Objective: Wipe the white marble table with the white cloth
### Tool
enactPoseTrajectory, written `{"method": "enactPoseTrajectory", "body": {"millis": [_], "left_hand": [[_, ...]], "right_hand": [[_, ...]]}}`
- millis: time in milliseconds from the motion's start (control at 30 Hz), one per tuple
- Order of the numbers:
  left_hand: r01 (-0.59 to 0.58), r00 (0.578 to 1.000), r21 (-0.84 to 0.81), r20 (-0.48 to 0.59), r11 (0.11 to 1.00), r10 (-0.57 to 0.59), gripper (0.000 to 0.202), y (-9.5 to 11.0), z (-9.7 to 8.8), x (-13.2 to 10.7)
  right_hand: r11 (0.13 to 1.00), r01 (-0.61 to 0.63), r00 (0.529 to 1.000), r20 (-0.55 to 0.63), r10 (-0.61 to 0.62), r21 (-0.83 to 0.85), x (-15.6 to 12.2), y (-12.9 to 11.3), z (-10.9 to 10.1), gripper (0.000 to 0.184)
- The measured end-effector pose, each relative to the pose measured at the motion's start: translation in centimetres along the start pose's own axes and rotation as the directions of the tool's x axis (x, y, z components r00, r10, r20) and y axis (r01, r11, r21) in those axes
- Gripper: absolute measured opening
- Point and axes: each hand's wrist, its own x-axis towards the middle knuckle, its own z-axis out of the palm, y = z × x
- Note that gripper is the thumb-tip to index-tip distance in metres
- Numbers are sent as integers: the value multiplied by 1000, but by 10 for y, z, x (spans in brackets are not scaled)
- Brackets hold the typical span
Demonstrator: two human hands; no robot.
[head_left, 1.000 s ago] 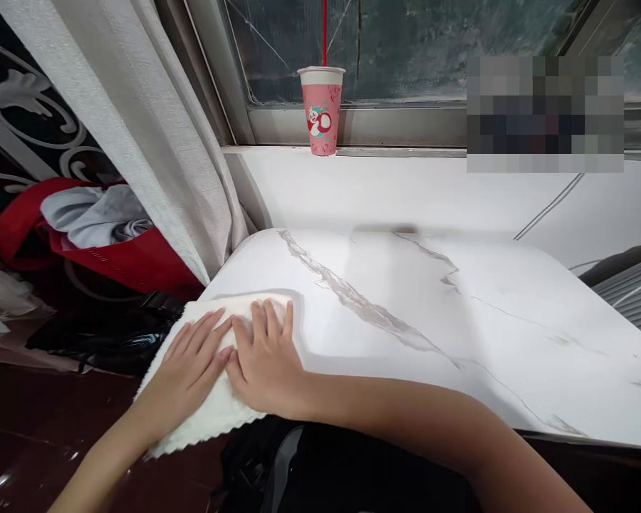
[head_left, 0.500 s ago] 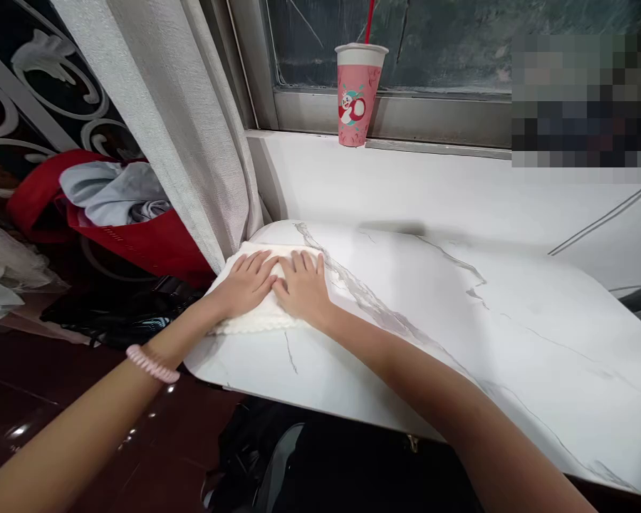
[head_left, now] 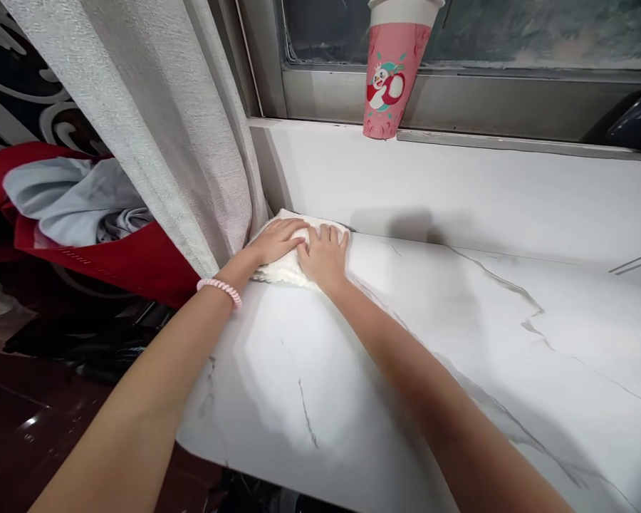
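A cream-white cloth point(head_left: 285, 271) lies folded flat at the far left corner of the white marble-patterned table point(head_left: 278, 370). My left hand point(head_left: 276, 241) presses on it with fingers stretched out, pointing right. Beside it, my right hand point(head_left: 325, 254) also lies flat on the cloth, fingers spread and pointing away from me. The fingertips of the left hand come close to the right thumb; whether they touch I cannot tell. A pink coiled band point(head_left: 220, 288) circles my left wrist.
A pink paper cup point(head_left: 389, 78) stands on the window ledge behind the table. The pale curtain point(head_left: 192, 135) hangs down close by the cloth. Left of it is a red bag point(head_left: 154, 263) with grey fabric point(head_left: 80, 199) inside. A dark object point(head_left: 638, 121) sits on the ledge at right.
Both hands have pushed the cloth away from me, from the left end's middle to the table's far edge by the wall. My view has moved closer.
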Motion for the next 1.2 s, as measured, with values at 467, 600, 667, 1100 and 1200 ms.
{"method": "enactPoseTrajectory", "body": {"millis": [467,600,667,1100,1200], "left_hand": [[-20,999,92,-44,996,24,51,-7,7,4],[-44,998,103,-49,994,49,52,5,7,-23],[-40,997,110,-63,993,47,52,12,6,-41],[137,980,238,-177,962,-96,53,110,9,-194],[186,969,249,-204,951,-136,51,145,17,-211]], "right_hand": [[999,-13,1000,-24,12,-48,7,3,8,42],[999,4,1000,-7,-4,-50,-17,-6,-3,45],[999,12,1000,13,-11,-44,-32,-12,-10,46],[969,222,965,118,-234,105,-159,-37,-72,47],[959,259,951,143,-274,116,-183,-24,-91,49]]}}
